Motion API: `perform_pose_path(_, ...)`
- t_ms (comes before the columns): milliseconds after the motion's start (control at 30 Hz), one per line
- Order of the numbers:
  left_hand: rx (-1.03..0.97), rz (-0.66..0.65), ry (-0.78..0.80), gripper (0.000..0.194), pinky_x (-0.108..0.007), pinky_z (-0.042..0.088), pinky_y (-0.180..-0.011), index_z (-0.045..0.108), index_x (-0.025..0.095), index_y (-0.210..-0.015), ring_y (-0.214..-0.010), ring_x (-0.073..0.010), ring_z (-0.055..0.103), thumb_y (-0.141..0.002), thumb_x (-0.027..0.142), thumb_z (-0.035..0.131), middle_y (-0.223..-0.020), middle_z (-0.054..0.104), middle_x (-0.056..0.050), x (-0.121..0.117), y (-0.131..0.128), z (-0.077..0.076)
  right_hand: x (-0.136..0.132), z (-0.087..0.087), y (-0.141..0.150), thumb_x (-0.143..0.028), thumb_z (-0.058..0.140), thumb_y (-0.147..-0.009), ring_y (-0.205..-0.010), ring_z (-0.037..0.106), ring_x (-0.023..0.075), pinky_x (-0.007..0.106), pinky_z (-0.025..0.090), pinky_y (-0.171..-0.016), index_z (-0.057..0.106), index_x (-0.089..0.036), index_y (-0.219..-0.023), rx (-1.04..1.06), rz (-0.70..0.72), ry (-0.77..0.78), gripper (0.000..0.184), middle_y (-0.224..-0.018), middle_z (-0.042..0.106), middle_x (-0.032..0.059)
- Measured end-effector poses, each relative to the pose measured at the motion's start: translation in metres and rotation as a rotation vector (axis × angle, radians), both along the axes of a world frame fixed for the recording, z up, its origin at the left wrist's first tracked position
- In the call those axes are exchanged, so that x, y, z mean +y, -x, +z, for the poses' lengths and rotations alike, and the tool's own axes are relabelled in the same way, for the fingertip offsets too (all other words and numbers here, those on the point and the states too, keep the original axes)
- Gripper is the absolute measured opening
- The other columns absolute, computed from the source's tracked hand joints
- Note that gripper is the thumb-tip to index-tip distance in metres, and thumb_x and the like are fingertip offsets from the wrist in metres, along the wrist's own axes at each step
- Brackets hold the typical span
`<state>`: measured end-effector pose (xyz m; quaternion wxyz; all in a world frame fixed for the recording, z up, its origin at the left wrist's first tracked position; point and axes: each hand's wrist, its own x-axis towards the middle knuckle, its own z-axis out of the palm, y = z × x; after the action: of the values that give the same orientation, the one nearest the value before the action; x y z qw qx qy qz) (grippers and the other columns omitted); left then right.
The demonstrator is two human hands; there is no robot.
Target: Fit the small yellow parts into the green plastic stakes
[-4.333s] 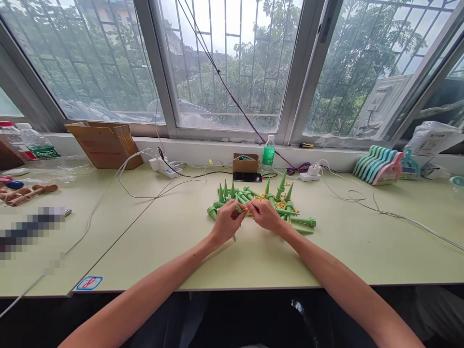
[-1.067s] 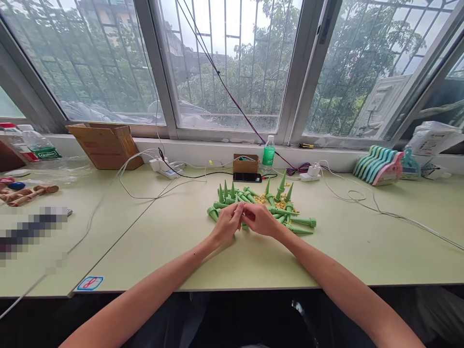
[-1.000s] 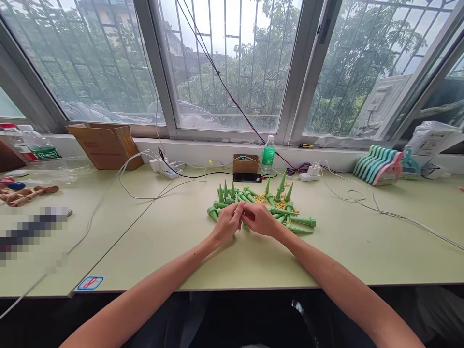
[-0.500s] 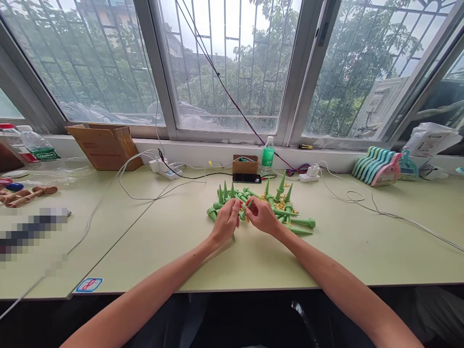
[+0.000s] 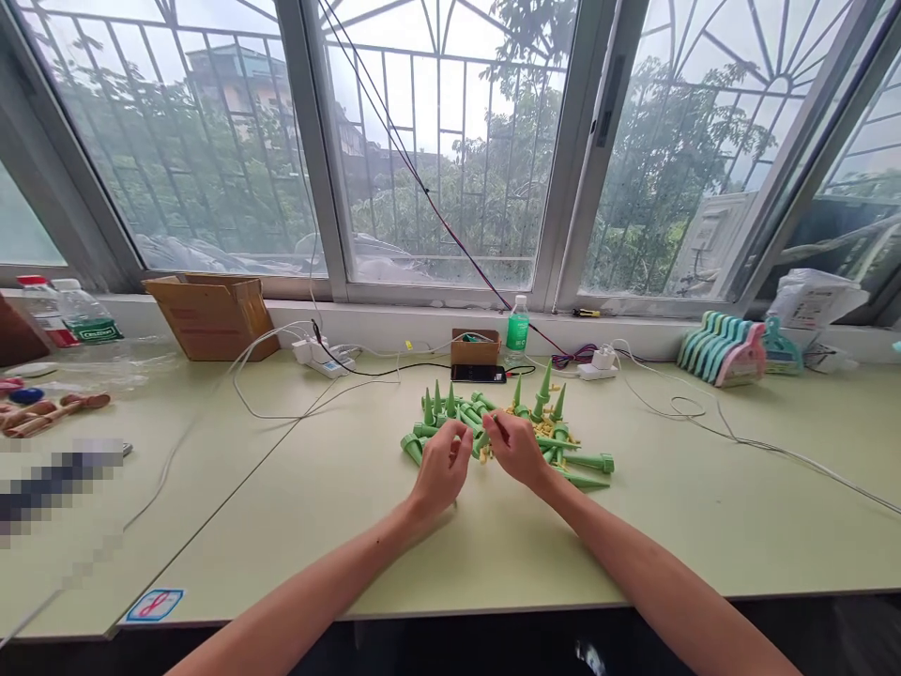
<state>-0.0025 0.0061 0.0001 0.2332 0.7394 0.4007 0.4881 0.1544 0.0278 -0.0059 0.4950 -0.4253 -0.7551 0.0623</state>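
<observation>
My left hand (image 5: pixel 442 466) is closed, fingers curled toward the thumb, at the near left side of a pile of green plastic spikes (image 5: pixel 591 462). What it grips is hidden by its fingers; a small green tip shows just below it. My right hand (image 5: pixel 519 449) is closed in a pinch, with the end of a small green piece (image 5: pixel 496 419) showing at its fingertips. The two hands are close together but apart. Several pointed green cones (image 5: pixel 542 392) stand upright behind them. Small yellow pieces (image 5: pixel 547 428) lie among the spikes, beside my right hand.
Behind the pile are a black phone (image 5: pixel 479 374), a small cardboard box (image 5: pixel 475 349) and a green-labelled bottle (image 5: pixel 517 330). White cables (image 5: pixel 732 434) and power strips run along the back. Wooden toys (image 5: pixel 60 413) lie left; pastel plastic hangers (image 5: pixel 722 349) stand right.
My hands have drawn slightly apart, and the green piece in my right fingers shows less. The whole view has shifted, with the table lower in the picture.
</observation>
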Motion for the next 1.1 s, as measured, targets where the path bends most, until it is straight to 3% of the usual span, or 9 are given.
perform_pose_path(133,0.184,-0.094,-0.296,0.029,-0.022,0.032,-0.051,0.039,0.018,-0.065,-0.053,-0.0085,0.038,-0.094,0.025,0.039,-0.061,0.041,0.003,-0.006,0.000,-0.008,0.001,-0.001,-0.001,-0.038,0.037,-0.098,-0.048,0.031,0.0112,0.025,0.028,-0.051,0.035,-0.021,-0.062,-0.004,-0.015,-0.040,0.039,-0.052,0.035,-0.0037)
perform_pose_path(233,0.381,-0.235,-0.556,0.024,-0.025,0.030,-0.049,0.044,0.018,-0.067,-0.052,-0.0090,0.039,-0.091,0.017,0.041,-0.061,0.045,0.001,-0.018,-0.002,-0.011,-0.001,0.000,-0.001,-0.036,0.038,-0.097,-0.050,0.034,0.0115,0.025,0.030,-0.052,0.037,-0.020,-0.062,-0.060,-0.014,-0.078,0.039,-0.054,0.039,-0.0024)
perform_pose_path(367,0.581,-0.369,-0.909,0.019,-0.027,0.030,-0.045,0.049,0.018,-0.069,-0.048,-0.0090,0.042,-0.088,0.019,0.048,-0.059,0.047,0.002,-0.037,-0.006,-0.012,-0.006,0.007,0.002,-0.034,0.038,-0.097,-0.053,0.040,0.0118,0.024,0.031,-0.056,0.045,-0.019,-0.066,-0.184,0.029,-0.127,0.035,-0.058,0.047,0.0000)
perform_pose_path(500,0.570,-0.491,-1.108,0.023,-0.026,0.026,-0.037,0.047,0.019,-0.064,-0.043,-0.0085,0.040,-0.083,0.026,0.058,-0.054,0.043,0.002,-0.051,-0.011,-0.013,-0.013,0.021,0.003,-0.034,0.037,-0.098,-0.054,0.044,0.0118,0.024,0.032,-0.056,0.052,-0.019,-0.073,-0.273,0.115,-0.147,0.033,-0.062,0.053,0.0016)
perform_pose_path(600,0.594,-0.534,-1.146,0.024,-0.025,0.027,-0.035,0.049,0.018,-0.064,-0.042,-0.0081,0.039,-0.083,0.028,0.060,-0.054,0.042,0.002,-0.053,-0.013,-0.008,-0.015,0.037,-0.004,-0.033,0.038,-0.098,-0.057,0.047,0.0118,0.023,0.033,-0.056,0.057,-0.019,-0.083,-0.311,0.155,-0.145,0.029,-0.069,0.059,0.0027)
perform_pose_path(800,0.613,-0.509,-1.124,0.024,-0.026,0.026,-0.038,0.051,0.018,-0.064,-0.043,-0.0079,0.042,-0.087,0.025,0.053,-0.056,0.048,0.001,-0.025,-0.017,0.006,0.004,0.065,-0.038,-0.038,0.043,-0.095,-0.052,0.044,0.0117,0.024,0.033,-0.056,0.061,-0.017,-0.081,-0.161,-0.069,-0.108,0.031,-0.058,0.053,-0.0006)
perform_pose_path(933,0.586,-0.408,-0.915,0.029,-0.027,0.025,-0.042,0.050,0.018,-0.064,-0.044,-0.0080,0.041,-0.091,0.019,0.043,-0.056,0.046,0.001,-0.003,-0.020,-0.002,0.022,0.069,-0.054,-0.041,0.047,-0.093,-0.050,0.043,0.0119,0.024,0.032,-0.054,0.064,-0.017,-0.077,-0.123,-0.165,-0.067,0.033,-0.054,0.053,-0.0010)
perform_pose_path(1100,0.528,-0.447,-0.679,0.032,-0.026,0.025,-0.045,0.050,0.018,-0.061,-0.045,-0.0081,0.039,-0.092,0.022,0.042,-0.055,0.045,0.001,-0.002,-0.016,-0.014,0.034,0.070,-0.058,-0.041,0.047,-0.092,-0.050,0.043,0.0119,0.023,0.032,-0.054,0.065,-0.017,-0.076,-0.130,-0.214,-0.063,0.034,-0.054,0.053,-0.0009)
